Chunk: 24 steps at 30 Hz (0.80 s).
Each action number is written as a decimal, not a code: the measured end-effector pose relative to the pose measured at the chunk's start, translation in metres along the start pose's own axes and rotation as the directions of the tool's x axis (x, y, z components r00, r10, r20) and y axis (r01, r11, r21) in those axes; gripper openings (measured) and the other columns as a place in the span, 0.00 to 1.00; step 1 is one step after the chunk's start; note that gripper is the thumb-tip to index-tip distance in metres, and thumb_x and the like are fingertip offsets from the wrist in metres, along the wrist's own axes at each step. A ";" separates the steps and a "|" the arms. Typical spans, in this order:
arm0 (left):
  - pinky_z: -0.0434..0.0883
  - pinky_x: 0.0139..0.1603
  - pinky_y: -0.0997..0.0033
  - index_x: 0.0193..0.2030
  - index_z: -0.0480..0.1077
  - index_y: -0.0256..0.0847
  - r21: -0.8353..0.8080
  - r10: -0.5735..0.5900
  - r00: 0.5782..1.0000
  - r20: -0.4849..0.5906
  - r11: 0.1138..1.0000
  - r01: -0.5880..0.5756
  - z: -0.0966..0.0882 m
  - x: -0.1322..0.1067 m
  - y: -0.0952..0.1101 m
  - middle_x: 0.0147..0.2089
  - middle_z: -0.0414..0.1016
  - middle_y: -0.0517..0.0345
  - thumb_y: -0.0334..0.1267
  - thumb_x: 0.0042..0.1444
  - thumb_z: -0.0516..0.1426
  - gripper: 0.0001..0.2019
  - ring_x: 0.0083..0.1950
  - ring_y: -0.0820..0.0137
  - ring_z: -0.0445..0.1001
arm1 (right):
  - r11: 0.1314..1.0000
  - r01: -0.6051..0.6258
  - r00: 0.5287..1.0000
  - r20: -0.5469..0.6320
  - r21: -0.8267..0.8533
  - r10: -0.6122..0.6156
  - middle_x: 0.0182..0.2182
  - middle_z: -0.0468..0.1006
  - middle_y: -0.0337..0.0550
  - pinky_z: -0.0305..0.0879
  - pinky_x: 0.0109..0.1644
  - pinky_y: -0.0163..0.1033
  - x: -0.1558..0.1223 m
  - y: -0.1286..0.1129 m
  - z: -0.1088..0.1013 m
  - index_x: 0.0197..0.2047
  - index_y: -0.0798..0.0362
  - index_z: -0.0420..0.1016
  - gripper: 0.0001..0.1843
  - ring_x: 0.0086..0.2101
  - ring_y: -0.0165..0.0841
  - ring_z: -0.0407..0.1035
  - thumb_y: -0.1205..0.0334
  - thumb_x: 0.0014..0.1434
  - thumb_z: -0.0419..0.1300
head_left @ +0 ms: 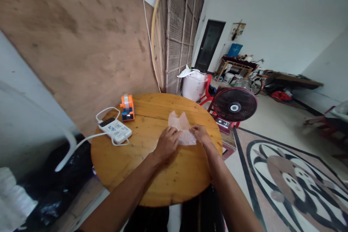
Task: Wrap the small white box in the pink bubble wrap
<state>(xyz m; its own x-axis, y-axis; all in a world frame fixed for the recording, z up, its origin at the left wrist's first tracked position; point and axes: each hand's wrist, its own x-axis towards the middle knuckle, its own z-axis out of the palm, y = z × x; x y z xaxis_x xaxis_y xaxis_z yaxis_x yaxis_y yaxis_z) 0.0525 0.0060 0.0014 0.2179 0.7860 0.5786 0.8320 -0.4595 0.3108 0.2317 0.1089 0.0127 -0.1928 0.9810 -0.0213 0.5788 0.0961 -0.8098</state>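
Left hand (166,143) on bubble wrap (187,138) | tape dispenser (127,107), white device (116,130) apart

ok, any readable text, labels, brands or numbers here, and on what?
None legible.
White device: dark and blue print, too small.
White sack: faint reddish marks, too blurred.
Fan base: panel markings, too small.
Plastic wrap: no print visible.

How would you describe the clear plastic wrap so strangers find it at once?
Find the round yellowish wooden table. Right of its middle, the person's left hand and right hand touch the crinkled plastic wrap. It is transparent, unlike the orange and blue tape dispenser and white rectangular device to its left.
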 end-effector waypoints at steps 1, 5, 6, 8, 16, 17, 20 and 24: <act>0.65 0.50 0.61 0.52 0.70 0.42 0.008 0.009 1.000 0.028 1.000 -0.009 -0.001 0.000 0.000 0.43 0.69 0.51 0.26 0.58 0.49 0.18 0.47 0.62 0.62 | 0.999 -0.003 1.000 0.004 0.035 0.003 0.17 0.64 0.34 0.50 0.23 0.31 -0.002 0.000 0.001 0.24 0.54 0.67 0.10 0.19 0.25 0.57 0.58 0.50 0.55; 0.63 0.48 0.62 0.46 0.75 0.47 0.054 -0.014 0.995 0.099 0.998 0.009 -0.003 0.002 0.000 0.44 0.66 0.52 0.26 0.56 0.49 0.18 0.46 0.62 0.61 | 0.985 0.000 0.999 0.037 0.171 -0.006 0.18 0.64 0.33 0.53 0.22 0.31 -0.012 -0.002 -0.001 0.26 0.53 0.65 0.13 0.19 0.25 0.57 0.50 0.50 0.55; 0.63 0.48 0.62 0.45 0.75 0.47 0.062 -0.025 0.994 0.105 0.998 0.019 -0.003 0.003 0.001 0.43 0.66 0.52 0.26 0.55 0.49 0.18 0.46 0.62 0.60 | 0.980 0.001 0.999 0.045 0.197 -0.010 0.19 0.64 0.33 0.54 0.22 0.31 -0.016 -0.003 -0.002 0.26 0.53 0.65 0.15 0.19 0.25 0.57 0.49 0.49 0.56; 0.62 0.48 0.61 0.44 0.76 0.47 0.077 -0.042 0.993 0.113 0.996 0.034 -0.002 0.004 0.001 0.43 0.65 0.52 0.26 0.54 0.50 0.18 0.46 0.62 0.60 | 0.970 0.001 0.998 0.063 0.243 -0.017 0.20 0.65 0.34 0.55 0.23 0.31 -0.025 -0.004 -0.005 0.27 0.52 0.65 0.18 0.20 0.26 0.58 0.45 0.49 0.56; 0.61 0.49 0.60 0.45 0.74 0.45 0.125 -0.064 0.988 0.141 0.991 0.046 -0.001 0.007 0.005 0.42 0.65 0.51 0.25 0.53 0.50 0.19 0.45 0.61 0.59 | 0.893 0.031 0.971 0.199 0.449 -0.134 0.37 0.78 0.46 0.67 0.40 0.38 -0.046 -0.007 -0.006 0.42 0.55 0.74 0.23 0.36 0.35 0.71 0.46 0.48 0.62; 0.62 0.48 0.61 0.45 0.74 0.45 0.132 -0.065 0.988 0.141 0.990 0.047 -0.002 0.007 0.006 0.42 0.65 0.51 0.25 0.53 0.49 0.18 0.45 0.61 0.59 | 0.887 0.028 0.968 0.208 0.461 -0.139 0.36 0.78 0.45 0.67 0.40 0.38 -0.044 -0.005 -0.003 0.41 0.56 0.74 0.23 0.35 0.35 0.71 0.48 0.47 0.63; 0.62 0.48 0.62 0.43 0.74 0.44 0.148 -0.067 0.988 0.142 0.988 0.046 -0.003 0.008 0.008 0.42 0.64 0.51 0.25 0.53 0.50 0.17 0.45 0.61 0.59 | 0.901 0.026 0.975 0.186 0.432 -0.117 0.29 0.77 0.42 0.65 0.36 0.36 -0.033 0.002 0.009 0.36 0.57 0.74 0.20 0.29 0.33 0.69 0.51 0.44 0.62; 0.62 0.47 0.62 0.42 0.74 0.44 0.157 -0.071 0.987 0.145 0.986 0.047 -0.003 0.007 0.008 0.42 0.64 0.52 0.25 0.52 0.50 0.16 0.44 0.62 0.59 | 0.936 0.074 0.988 0.099 0.345 -0.115 0.26 0.75 0.39 0.63 0.32 0.35 -0.025 0.009 0.019 0.33 0.58 0.74 0.17 0.27 0.31 0.66 0.53 0.43 0.60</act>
<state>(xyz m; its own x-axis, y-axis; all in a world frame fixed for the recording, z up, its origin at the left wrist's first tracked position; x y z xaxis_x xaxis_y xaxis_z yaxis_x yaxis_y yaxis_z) 0.0595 0.0065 0.0107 0.2302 0.8680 0.4401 0.9113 -0.3509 0.2154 0.2262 0.0824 -0.0053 -0.3353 0.9420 0.0139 0.2537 0.1045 -0.9616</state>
